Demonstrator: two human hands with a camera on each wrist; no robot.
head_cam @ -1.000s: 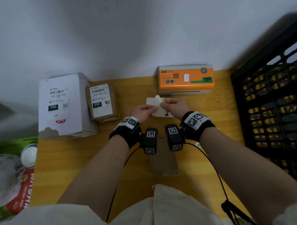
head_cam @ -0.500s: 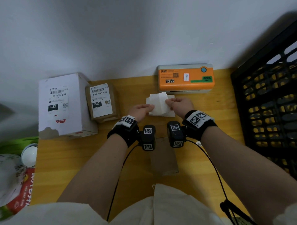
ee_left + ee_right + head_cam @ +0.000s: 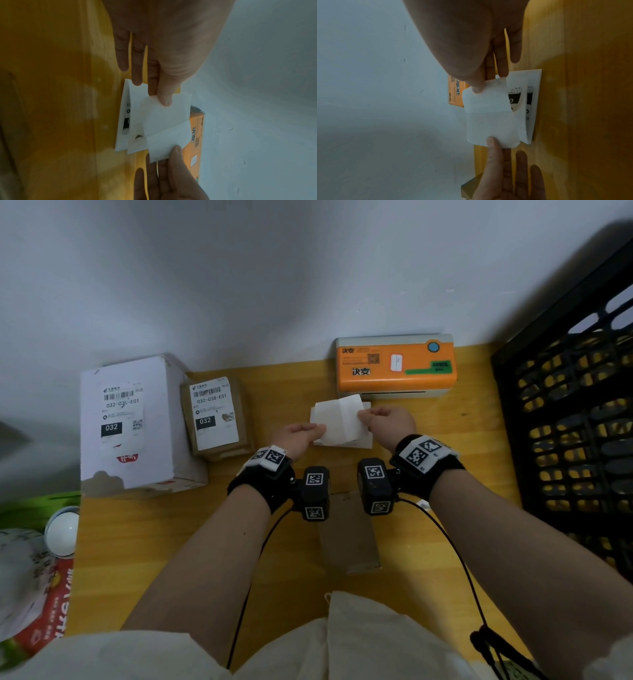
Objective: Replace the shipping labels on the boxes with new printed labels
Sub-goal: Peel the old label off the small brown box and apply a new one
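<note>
Toward the back edge of the yellow wooden table [image 3: 178,559], left hand [image 3: 297,436] and right hand [image 3: 388,421] each pinch the white paper label [image 3: 340,419], above printed sheets, before the orange label printer [image 3: 395,366]; peel slowly, keeping adhesive off itself

A thin, matt white paper label [image 3: 337,419], slightly translucent and creased across its middle, is showing at frame centre above a yellow wooden table [image 3: 281,385] with a smooth, faintly glossy grain. At upper centre, a label printer [image 3: 394,364] is presenting smooth orange and cream plastic. At left, a white cardboard box [image 3: 137,422], scuffed along its lower edge, is sitting beside a matt brown cardboard box [image 3: 219,416], both bearing printed paper labels. At right, a black plastic crate [image 3: 565,422] is looking dull and moulded. Black fabric straps are wrapping both wrists.
</note>
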